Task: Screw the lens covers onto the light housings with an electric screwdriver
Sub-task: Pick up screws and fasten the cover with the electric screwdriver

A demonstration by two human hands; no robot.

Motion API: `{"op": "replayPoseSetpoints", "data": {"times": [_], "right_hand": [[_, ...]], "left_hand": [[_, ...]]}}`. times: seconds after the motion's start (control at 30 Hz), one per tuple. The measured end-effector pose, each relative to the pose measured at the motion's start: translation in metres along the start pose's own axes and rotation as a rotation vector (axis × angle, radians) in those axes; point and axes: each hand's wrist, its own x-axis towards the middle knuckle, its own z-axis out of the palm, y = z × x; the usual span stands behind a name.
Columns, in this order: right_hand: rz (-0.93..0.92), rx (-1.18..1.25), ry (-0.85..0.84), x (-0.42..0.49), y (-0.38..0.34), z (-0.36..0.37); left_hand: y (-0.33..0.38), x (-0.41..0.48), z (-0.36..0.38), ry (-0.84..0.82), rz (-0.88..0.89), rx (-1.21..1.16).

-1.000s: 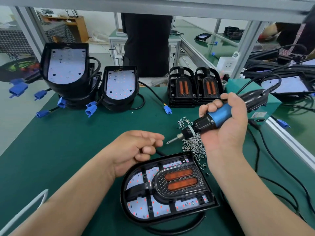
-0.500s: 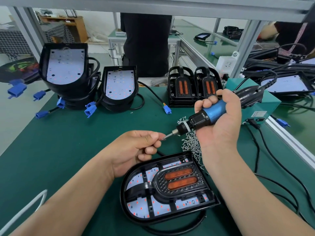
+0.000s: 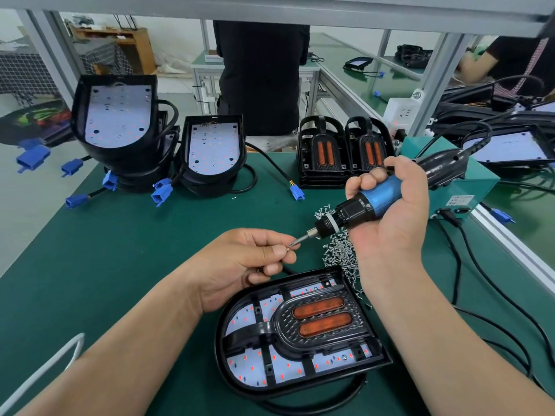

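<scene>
Your right hand [image 3: 396,232] grips the blue-and-black electric screwdriver [image 3: 381,197]; left hand [image 3: 237,265] pinches a small screw [image 3: 287,248] at its bit, both just abv the black D-shaped light housing [image 3: 220,334]. Teal box [image 3: 480,183] label: unreadable.

Black lens cover [image 3: 277,322] seated in housing [image 3: 219,340]; screwdriver [image 3: 378,199] bit touching screw [image 3: 287,248].

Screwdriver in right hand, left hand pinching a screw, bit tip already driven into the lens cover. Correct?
Not quite. In the head view the bit is not in the lens cover. Its tip is at the screw pinched in the left hand, clear of the cover. The right hand does hold the screwdriver.
</scene>
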Motion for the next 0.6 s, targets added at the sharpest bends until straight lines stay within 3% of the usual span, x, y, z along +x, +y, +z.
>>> {"op": "replayPoseSetpoints", "data": {"times": [0.6], "right_hand": [[0.027,-0.083,-0.041,-0.001,-0.0014,-0.0014]], "left_hand": [[-0.0026,0.0006,0.001,0.05,-0.011,0.071]]}}
